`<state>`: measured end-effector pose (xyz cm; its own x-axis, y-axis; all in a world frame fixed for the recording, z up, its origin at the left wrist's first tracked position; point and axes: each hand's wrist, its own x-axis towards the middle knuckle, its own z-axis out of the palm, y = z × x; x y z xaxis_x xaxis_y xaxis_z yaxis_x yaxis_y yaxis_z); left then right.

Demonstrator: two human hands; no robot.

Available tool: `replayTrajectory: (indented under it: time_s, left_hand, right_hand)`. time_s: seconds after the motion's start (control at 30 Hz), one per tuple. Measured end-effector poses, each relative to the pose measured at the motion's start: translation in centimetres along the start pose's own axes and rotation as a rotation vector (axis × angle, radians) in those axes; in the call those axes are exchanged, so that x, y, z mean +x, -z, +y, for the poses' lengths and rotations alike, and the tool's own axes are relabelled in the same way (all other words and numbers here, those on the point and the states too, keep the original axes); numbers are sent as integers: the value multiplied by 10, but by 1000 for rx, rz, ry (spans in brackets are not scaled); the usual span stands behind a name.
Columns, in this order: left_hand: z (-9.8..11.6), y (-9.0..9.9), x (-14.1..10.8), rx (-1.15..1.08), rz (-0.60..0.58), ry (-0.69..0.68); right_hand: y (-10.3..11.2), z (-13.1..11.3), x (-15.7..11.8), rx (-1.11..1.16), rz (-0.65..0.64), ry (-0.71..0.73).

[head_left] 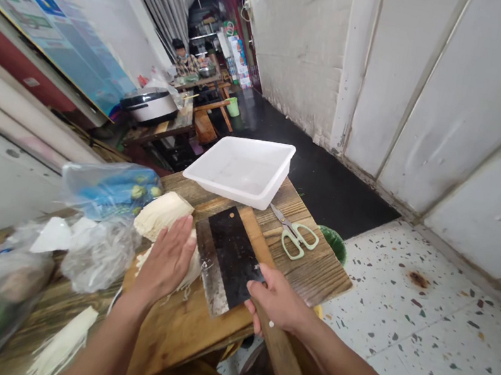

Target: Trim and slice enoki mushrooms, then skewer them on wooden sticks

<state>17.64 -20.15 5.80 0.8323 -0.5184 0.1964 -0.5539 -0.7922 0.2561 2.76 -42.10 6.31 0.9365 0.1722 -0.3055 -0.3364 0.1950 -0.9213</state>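
A broad cleaver [230, 254] with a dark blade and wooden handle is gripped by my right hand [277, 301], its blade over the wooden cutting board [186, 340]. My left hand [169, 257] lies flat with its fingers extended over pale shredded food [191, 270] just left of the blade. Touching or close to my left fingertips is a larger pale, layered block [162, 214]. Another pale piece with a shredded edge [63, 345] lies at the lower left, beside my left forearm.
A white tray [239, 169] stands at the table's [323, 270] far end, near green-handled scissors [297, 239]. Plastic bags [100, 252] crowd the left side. A green basket [333, 243] is beyond the right edge. A person [185, 61] sits in the background near a cooker [151, 105].
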Motion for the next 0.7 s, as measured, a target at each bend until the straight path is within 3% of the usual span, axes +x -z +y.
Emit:
replayTrajectory:
  time_s: [0.3,0.53,0.7]
  left_hand:
    - [-3,-7,-5,-12,0,1]
    - [-9,-8,-3,-86,13,46]
    - [-6,-8,-3,-71,18,-3]
  right_hand:
    - [-10,-3,0,-34,18,-70]
    - [-12,-14,8,-159,8,-40]
    - [-14,-6,2,-201,14,-60]
